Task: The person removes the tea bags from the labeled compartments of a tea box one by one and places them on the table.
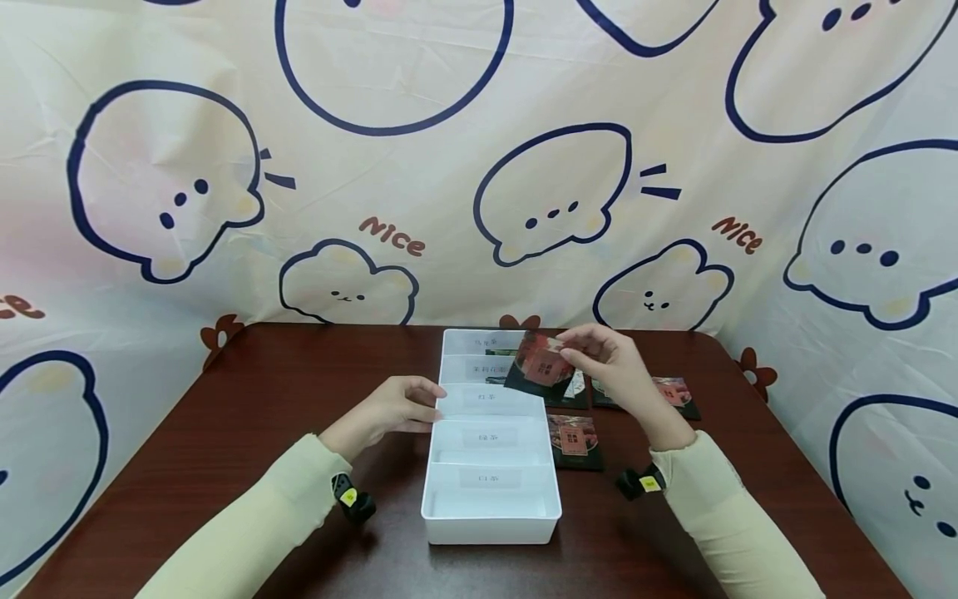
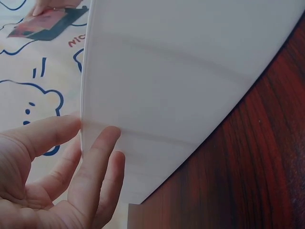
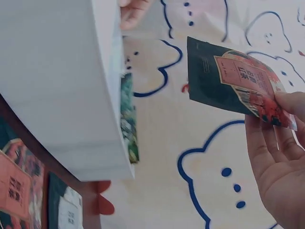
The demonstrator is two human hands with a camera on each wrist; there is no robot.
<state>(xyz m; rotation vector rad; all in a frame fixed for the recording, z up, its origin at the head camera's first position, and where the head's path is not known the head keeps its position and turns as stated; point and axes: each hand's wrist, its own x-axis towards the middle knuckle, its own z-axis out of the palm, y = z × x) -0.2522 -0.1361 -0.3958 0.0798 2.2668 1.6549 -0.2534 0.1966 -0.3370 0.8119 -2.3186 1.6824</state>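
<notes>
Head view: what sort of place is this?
Probably a makeshift indoor tabletop workspace, perhaps set up for filming: a dark table, a creased cartoon-printed backdrop behind it, and a white tray with labelled compartments.

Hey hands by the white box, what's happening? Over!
Right hand pinching raised packet. Left hand touching side of white box. Other packets on table; nothing visibly blocking.

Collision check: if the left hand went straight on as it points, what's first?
The left hand would meet the white box at its side wall; the fingers appear to touch it, though depth is unclear.
</notes>
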